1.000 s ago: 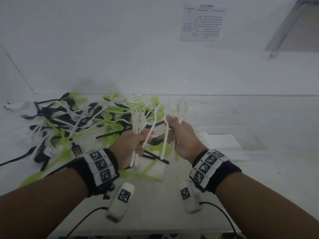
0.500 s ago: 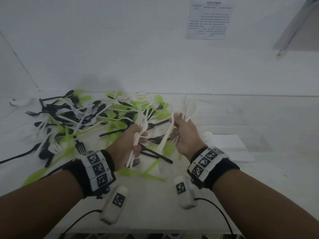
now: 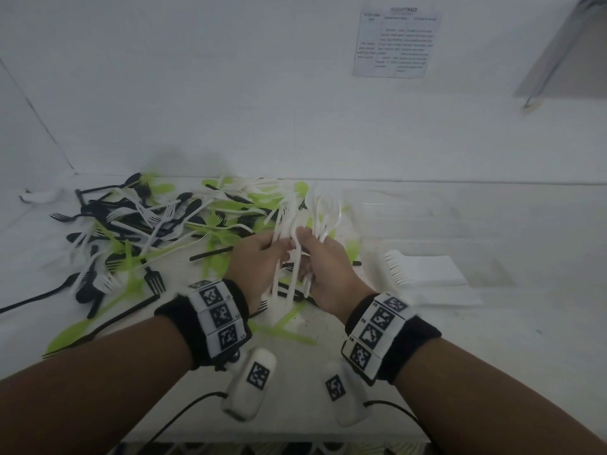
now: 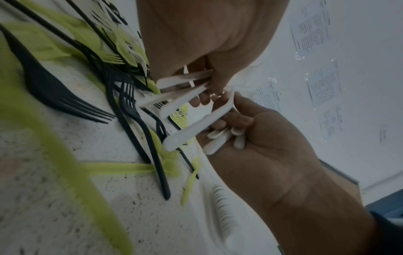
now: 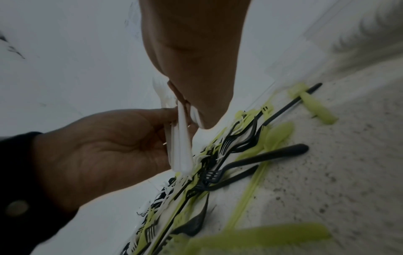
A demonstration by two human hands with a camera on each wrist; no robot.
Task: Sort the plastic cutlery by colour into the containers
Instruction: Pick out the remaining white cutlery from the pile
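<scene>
A mixed pile of black, green and white plastic cutlery (image 3: 157, 231) covers the left of the white table. Above its right edge my two hands meet. My left hand (image 3: 279, 249) grips a bundle of white cutlery (image 3: 282, 224) by the handles, seen from below as white handles (image 4: 185, 81). My right hand (image 3: 307, 246) holds more white pieces (image 3: 323, 221), and its fingers curl round several white handles (image 4: 196, 124). In the right wrist view the white bundle (image 5: 181, 138) stands between the left hand (image 5: 109, 146) and the right hand (image 5: 196, 60).
A row of white forks (image 3: 395, 269) lies on a flat white sheet (image 3: 433, 272) just right of my hands. Loose black forks (image 4: 130, 103) and green pieces (image 3: 282, 333) lie under and in front of the hands. A printed notice (image 3: 397, 42) hangs on the back wall.
My hands, apart a second ago with a white bundle each, have come together so the bundles touch. Both have shifted slightly away from me, over the pile's right edge.
</scene>
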